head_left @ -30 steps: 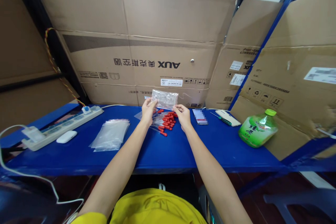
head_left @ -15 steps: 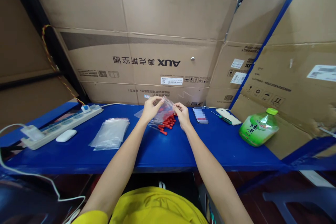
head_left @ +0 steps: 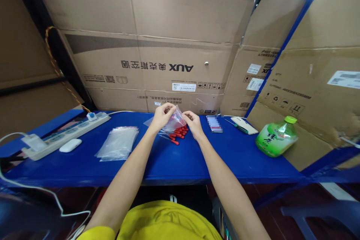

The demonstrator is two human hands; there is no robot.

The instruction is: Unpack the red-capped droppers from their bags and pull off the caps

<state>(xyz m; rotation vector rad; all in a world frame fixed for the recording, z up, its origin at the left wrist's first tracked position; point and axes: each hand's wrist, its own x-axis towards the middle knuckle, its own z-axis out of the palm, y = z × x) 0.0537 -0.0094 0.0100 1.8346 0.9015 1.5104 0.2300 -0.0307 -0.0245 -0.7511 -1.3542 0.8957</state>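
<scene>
Both hands are raised over the blue table with a clear zip bag (head_left: 180, 115) between them. My left hand (head_left: 163, 117) pinches one upper side of the bag. With thumb and fingers together, my right hand (head_left: 194, 123) grips the edge opposite. Below and behind the bag lie several small tools with red handles (head_left: 179, 133) and thin pale shafts, partly covered by the bag and hands; their exact kind is hard to make out. A stack of clear zip bags (head_left: 118, 144) rests left of my left forearm.
On the left are a power strip (head_left: 67, 135) with cables and a white earbud case (head_left: 71, 145). Right of my hands lie a phone (head_left: 214, 123), a green-handled screwdriver (head_left: 242, 129), a cream-coloured flat object (head_left: 245, 124) and a green tea bottle (head_left: 275, 138). Cardboard panels (head_left: 168, 15) enclose the table.
My right hand has shifted slightly left along the bag's edge, and the bag's top hangs more downward between the hands. My left hand has hardly moved.
</scene>
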